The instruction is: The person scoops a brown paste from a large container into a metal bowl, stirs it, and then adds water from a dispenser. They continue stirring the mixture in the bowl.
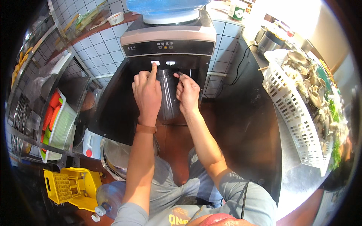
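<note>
A water dispenser (169, 35) with a blue water bottle (169, 7) on top stands before me, its black door (113, 113) swung out to the left. My left hand (147, 91) touches the left white tap lever (155, 63) with its index finger and holds nothing. Beside it, a second white lever (170, 63) is untouched. My right hand (188, 91) grips the handle of a clear pitcher (168, 96), which hangs upright below the levers. The fingers partly cover the handle. Whether water is running into the pitcher is unclear.
At right, a white plastic basket (294, 121) of mushrooms stands on a metal counter (294, 180). A black cord (240, 73) hangs near it. At lower left are a yellow mop bucket (84, 192), an empty water bottle (113, 195) and a metal pot (116, 155).
</note>
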The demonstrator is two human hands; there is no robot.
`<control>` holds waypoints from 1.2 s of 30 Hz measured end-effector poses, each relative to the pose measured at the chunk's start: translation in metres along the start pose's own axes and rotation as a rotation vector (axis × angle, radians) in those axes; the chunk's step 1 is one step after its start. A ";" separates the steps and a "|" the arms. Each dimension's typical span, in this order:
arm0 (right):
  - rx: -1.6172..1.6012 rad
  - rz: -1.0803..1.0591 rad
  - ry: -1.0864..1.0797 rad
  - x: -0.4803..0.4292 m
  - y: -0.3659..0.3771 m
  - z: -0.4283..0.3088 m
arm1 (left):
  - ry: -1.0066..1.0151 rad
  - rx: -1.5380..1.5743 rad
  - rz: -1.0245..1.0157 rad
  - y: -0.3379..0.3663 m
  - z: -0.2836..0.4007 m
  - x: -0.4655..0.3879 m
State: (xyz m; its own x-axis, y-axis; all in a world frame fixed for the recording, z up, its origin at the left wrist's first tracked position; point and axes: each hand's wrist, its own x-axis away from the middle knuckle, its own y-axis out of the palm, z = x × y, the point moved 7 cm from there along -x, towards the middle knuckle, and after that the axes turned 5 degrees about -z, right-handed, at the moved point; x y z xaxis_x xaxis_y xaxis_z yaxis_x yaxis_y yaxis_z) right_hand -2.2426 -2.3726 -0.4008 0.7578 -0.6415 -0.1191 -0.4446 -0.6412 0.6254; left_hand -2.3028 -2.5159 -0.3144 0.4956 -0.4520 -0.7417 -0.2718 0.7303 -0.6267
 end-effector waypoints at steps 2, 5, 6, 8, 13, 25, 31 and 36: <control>-0.001 0.002 0.000 0.000 0.000 -0.002 | 0.008 -0.017 0.013 0.000 0.005 -0.002; 0.001 0.007 0.002 0.001 -0.001 -0.003 | 0.013 -0.023 0.017 -0.001 0.014 -0.004; -0.002 0.005 0.001 0.001 0.000 -0.003 | 0.007 -0.017 0.009 0.001 0.013 -0.003; -0.005 0.005 0.005 0.002 0.002 -0.002 | 0.011 -0.031 0.007 0.002 0.012 -0.002; -0.011 0.013 0.004 0.000 0.002 -0.002 | 0.002 -0.052 -0.008 0.005 0.014 -0.003; 0.024 0.023 -0.015 -0.004 0.000 0.001 | -0.035 0.171 -0.035 -0.006 0.006 0.004; -0.023 0.006 -0.033 -0.003 0.002 0.000 | 0.043 0.287 0.127 -0.002 -0.008 0.005; 0.013 0.038 -0.029 0.000 0.002 0.006 | -0.047 0.359 0.103 -0.009 -0.014 0.005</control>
State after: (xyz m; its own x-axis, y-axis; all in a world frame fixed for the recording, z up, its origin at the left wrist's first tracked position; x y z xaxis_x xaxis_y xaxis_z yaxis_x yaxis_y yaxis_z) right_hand -2.2463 -2.3765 -0.4045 0.7265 -0.6770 -0.1179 -0.4789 -0.6218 0.6197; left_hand -2.3090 -2.5322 -0.3156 0.5203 -0.3490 -0.7794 -0.0200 0.9074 -0.4197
